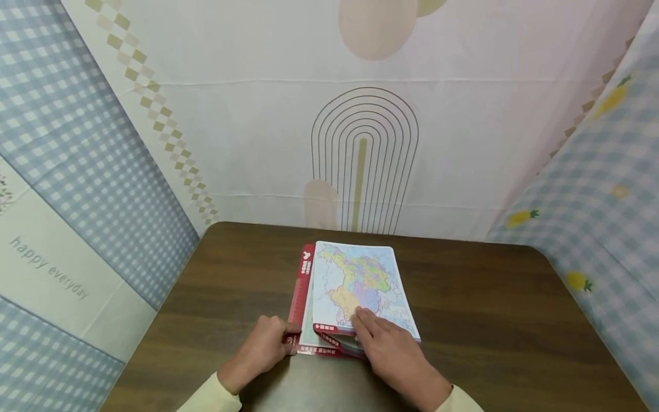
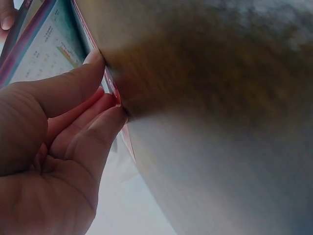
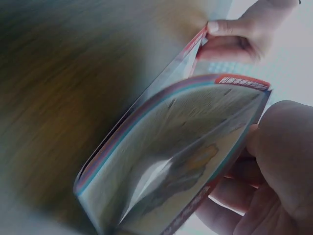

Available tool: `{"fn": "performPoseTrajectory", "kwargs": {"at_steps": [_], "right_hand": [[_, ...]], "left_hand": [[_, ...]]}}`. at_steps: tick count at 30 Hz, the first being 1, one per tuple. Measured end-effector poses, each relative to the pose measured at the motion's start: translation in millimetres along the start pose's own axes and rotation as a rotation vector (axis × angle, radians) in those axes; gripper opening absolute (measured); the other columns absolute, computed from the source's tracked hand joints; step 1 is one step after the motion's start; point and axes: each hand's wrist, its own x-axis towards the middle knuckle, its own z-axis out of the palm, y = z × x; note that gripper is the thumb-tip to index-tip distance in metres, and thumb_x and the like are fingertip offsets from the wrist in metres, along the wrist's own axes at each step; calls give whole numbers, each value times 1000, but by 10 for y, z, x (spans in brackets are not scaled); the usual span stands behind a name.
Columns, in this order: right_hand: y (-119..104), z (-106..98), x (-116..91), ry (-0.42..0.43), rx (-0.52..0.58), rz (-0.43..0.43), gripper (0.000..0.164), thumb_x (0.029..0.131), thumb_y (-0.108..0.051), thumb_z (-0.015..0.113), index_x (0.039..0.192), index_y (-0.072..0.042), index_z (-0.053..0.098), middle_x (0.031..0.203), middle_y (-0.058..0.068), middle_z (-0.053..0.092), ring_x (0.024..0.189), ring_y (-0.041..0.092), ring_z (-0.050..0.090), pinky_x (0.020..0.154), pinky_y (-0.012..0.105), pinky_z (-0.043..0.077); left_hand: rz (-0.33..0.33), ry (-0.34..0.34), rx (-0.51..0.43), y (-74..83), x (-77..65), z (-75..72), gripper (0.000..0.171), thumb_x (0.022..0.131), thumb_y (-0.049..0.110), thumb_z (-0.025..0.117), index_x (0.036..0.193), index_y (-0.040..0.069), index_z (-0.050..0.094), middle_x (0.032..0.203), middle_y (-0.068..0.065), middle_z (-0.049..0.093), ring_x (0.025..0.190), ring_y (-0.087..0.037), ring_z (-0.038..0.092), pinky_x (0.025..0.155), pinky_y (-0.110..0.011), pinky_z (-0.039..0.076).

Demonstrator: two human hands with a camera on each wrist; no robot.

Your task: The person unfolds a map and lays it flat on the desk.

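Observation:
A folded map (image 1: pixel 355 274) with a pale blue face and multicoloured regions lies on a red-bordered sheet (image 1: pixel 299 297) on the table. My left hand (image 1: pixel 264 345) pinches that sheet's near left corner between thumb and fingers; the left wrist view shows the red edge (image 2: pixel 113 88) in its grip. On the upper face of the map, near its front edge, my right hand (image 1: pixel 391 352) rests with fingers extended. In the right wrist view the front edge gapes, and the inner layers (image 3: pixel 195 142) bow apart. The right fingertips are hidden there behind the upper layer.
The dark wooden table (image 1: pixel 479 297) extends to both sides of the map. A white patterned cloth (image 1: pixel 257 143) hangs behind it. Blue checked cloths hang at the left (image 1: pixel 77 114) and the right (image 1: pixel 582 229).

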Motion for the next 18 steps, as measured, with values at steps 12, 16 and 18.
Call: {"fn": "performPoseTrajectory", "kwargs": {"at_steps": [12, 16, 18], "right_hand": [[326, 26, -296, 82, 7, 77, 58, 116, -26, 14, 137, -6, 65, 141, 11, 69, 128, 24, 68, 96, 40, 59], [395, 55, -342, 138, 53, 108, 29, 105, -21, 64, 131, -7, 67, 132, 11, 74, 119, 24, 73, 85, 40, 62], [425, 56, -357, 157, 72, 127, 36, 95, -18, 76, 128, -9, 66, 128, 10, 75, 114, 23, 75, 79, 40, 63]], "left_hand": [[-3, -10, 17, -24, -3, 5, 29, 81, 13, 91, 109, 16, 85, 93, 0, 81, 74, -6, 60, 65, -25, 48], [3, -8, 15, -20, -3, 18, 27, 81, 13, 91, 108, 16, 85, 90, 0, 80, 72, -6, 59, 64, -24, 47], [3, -11, 11, -5, -1, 26, 26, 82, 12, 91, 107, 17, 85, 89, 0, 80, 71, -6, 58, 63, -23, 47]]}}
